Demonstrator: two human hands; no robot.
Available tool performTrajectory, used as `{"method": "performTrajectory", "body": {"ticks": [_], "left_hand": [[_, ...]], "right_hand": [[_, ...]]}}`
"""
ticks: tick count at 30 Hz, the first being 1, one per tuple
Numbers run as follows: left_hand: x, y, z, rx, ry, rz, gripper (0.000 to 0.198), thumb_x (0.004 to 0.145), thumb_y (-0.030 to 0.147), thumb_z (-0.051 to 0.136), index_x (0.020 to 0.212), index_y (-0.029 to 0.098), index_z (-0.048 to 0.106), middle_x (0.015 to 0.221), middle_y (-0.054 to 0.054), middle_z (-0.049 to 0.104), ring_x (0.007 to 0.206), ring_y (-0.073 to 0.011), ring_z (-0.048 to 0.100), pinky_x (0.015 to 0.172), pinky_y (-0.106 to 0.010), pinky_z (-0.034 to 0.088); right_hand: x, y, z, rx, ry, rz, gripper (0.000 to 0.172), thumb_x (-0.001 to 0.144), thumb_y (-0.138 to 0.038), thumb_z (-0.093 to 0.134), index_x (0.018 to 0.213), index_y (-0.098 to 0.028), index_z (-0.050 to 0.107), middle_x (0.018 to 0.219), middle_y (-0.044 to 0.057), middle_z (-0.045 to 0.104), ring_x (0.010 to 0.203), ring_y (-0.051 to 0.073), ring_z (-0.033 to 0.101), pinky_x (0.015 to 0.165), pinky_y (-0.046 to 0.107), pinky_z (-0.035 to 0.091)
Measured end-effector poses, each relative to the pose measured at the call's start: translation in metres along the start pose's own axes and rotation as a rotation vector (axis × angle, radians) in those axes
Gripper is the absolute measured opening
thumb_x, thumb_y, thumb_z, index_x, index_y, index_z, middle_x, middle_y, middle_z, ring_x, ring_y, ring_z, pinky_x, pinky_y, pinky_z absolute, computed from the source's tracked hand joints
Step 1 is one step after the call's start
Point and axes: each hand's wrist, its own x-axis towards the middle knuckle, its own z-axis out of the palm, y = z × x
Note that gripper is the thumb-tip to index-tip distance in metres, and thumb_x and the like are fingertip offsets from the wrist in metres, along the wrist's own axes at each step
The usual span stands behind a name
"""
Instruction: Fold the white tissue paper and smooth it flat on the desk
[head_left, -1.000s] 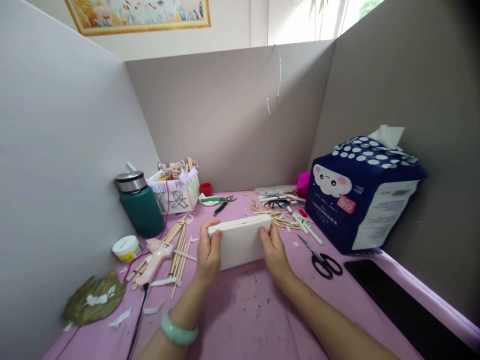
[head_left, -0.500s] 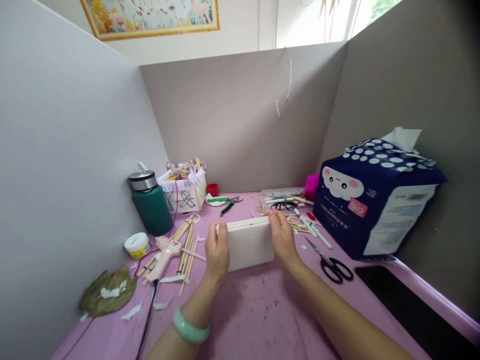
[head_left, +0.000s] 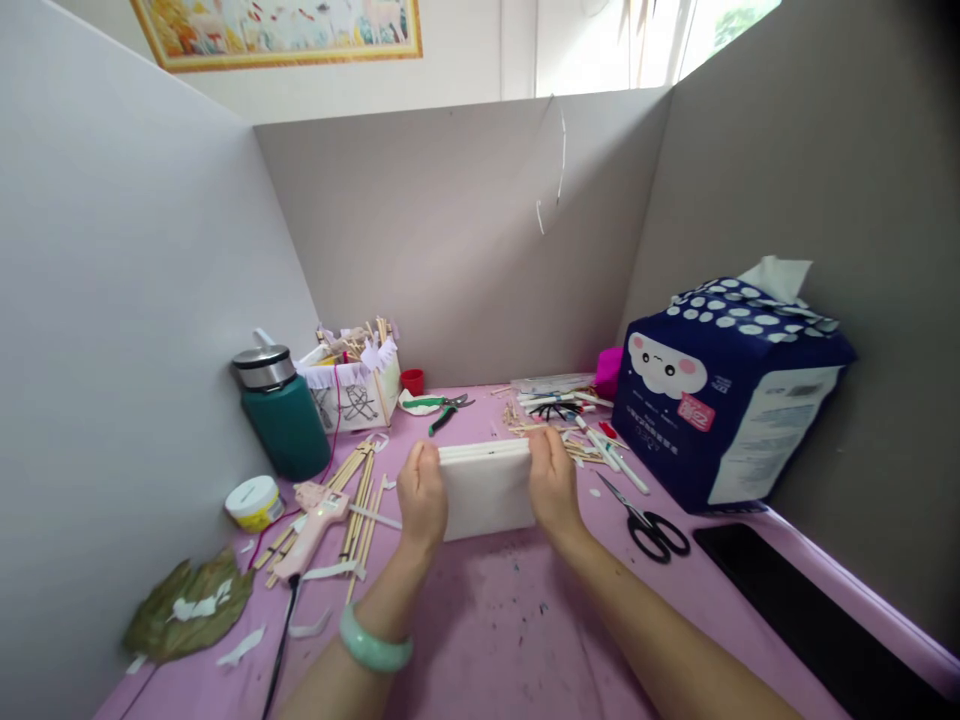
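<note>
Between my two hands a white rectangular panel (head_left: 487, 495) is held upright, with layered white edges or rods along its top; which of these I cannot tell. My left hand (head_left: 422, 495) wraps its left end, thumb at the top corner. At the opposite end my right hand (head_left: 555, 485) has its fingers closed round the edge. Left of my left hand lies a pink glue gun (head_left: 315, 530), its white glue stick pointing toward that hand. Thin wooden sticks (head_left: 360, 520) lie around it. Black-handled scissors (head_left: 645, 525) rest to the right of my right hand.
A green bottle (head_left: 283, 420), a white jar (head_left: 255, 503) and a decorated box of sticks (head_left: 360, 390) stand left. Pruning shears (head_left: 442, 408) and markers (head_left: 615, 455) lie farther back. On the right are a blue tissue pack (head_left: 720, 410) and a black slab (head_left: 795, 590). Grey partitions (head_left: 465, 240) enclose the table.
The whole view has shifted slightly, so most things appear a little farther left. Both hands keep their hold on the white panel, which is tilted less in the picture.
</note>
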Motion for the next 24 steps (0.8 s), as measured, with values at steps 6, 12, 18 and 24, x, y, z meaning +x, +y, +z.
{"method": "performTrajectory", "body": {"ticks": [6, 12, 18, 24], "left_hand": [[0.001, -0.002, 0.001, 0.006, 0.009, 0.024, 0.030, 0.092, 0.032, 0.034, 0.064, 0.023, 0.035, 0.062, 0.003, 0.035, 0.062, -0.0147, 0.037, 0.060, -0.026, 0.030], [-0.001, -0.009, 0.002, -0.014, -0.057, 0.006, 0.031, 0.094, 0.036, 0.034, 0.066, 0.022, 0.038, 0.063, 0.003, 0.039, 0.063, -0.0147, 0.040, 0.061, -0.026, 0.032], [-0.007, -0.025, -0.003, -0.031, -0.170, -0.030, 0.032, 0.090, 0.052, 0.041, 0.091, 0.021, 0.048, 0.071, 0.002, 0.050, 0.067, -0.0160, 0.049, 0.063, -0.026, 0.037], [-0.027, -0.046, -0.002, 0.002, -0.200, -0.210, 0.034, 0.089, 0.052, 0.041, 0.092, 0.019, 0.047, 0.080, -0.003, 0.059, 0.075, -0.0198, 0.056, 0.067, -0.030, 0.042]], "right_hand": [[0.001, 0.002, -0.001, 0.000, 0.022, -0.024, 0.030, 0.090, -0.047, 0.032, 0.076, -0.024, 0.045, 0.072, 0.002, 0.052, 0.072, 0.020, 0.048, 0.069, 0.033, 0.039], [0.001, 0.017, -0.002, 0.022, -0.003, 0.027, 0.034, 0.090, -0.049, 0.032, 0.088, -0.022, 0.053, 0.087, 0.007, 0.059, 0.093, 0.024, 0.052, 0.083, 0.038, 0.040], [-0.001, 0.024, -0.002, 0.045, -0.031, 0.048, 0.046, 0.090, -0.056, 0.033, 0.098, -0.018, 0.058, 0.103, 0.011, 0.063, 0.105, 0.025, 0.054, 0.090, 0.038, 0.040], [-0.024, 0.051, 0.008, 0.082, -0.001, 0.217, 0.062, 0.087, -0.063, 0.028, 0.109, -0.013, 0.057, 0.114, 0.016, 0.062, 0.114, 0.026, 0.053, 0.092, 0.037, 0.042]]}}
